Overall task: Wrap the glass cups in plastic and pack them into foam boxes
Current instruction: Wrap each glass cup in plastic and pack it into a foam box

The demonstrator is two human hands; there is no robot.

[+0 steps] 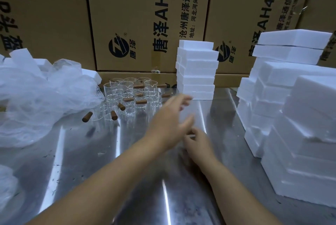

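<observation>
Several clear glass cups [131, 95] with brown wooden handles stand in a cluster on the steel table [91, 152], at the back left of centre. Crumpled clear plastic [36, 97] is heaped to their left. White foam boxes form a stack [197, 72] behind my hands and a bigger pile [291, 108] on the right. My left hand [171, 115] is blurred and stretches forward with straight, spread fingers just short of the stack, holding nothing I can make out. Just below it, my right hand [199, 143] has curled fingers that pinch a small white piece [190, 135], too blurred to identify.
Large printed cardboard cartons [145, 21] form a wall behind the table. More plastic [7, 184] lies at the near left edge. Bare steel stretches between the plastic heap and the right foam pile.
</observation>
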